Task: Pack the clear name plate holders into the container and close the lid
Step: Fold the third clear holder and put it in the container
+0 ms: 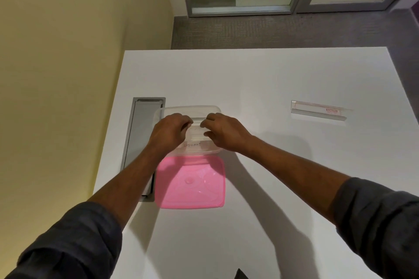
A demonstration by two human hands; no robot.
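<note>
A clear plastic container (pixel 190 110) stands open on the white table, left of centre. Both hands reach into it from the near side. My left hand (pixel 170 131) and my right hand (pixel 223 131) each pinch an end of a clear name plate holder (pixel 196 130) that lies inside the container. The pink lid (pixel 190 182) lies flat on the table just in front of the container, touching its near wall. Another clear name plate holder (pixel 317 112) with a red label lies on the table far to the right, apart from both hands.
A grey cable hatch (pixel 140 133) is set into the table (pixel 260 79) just left of the container. The table's left edge runs along a yellow wall. Carpet and glass doors lie beyond the far edge. A small dark object (pixel 241 274) shows at the bottom edge.
</note>
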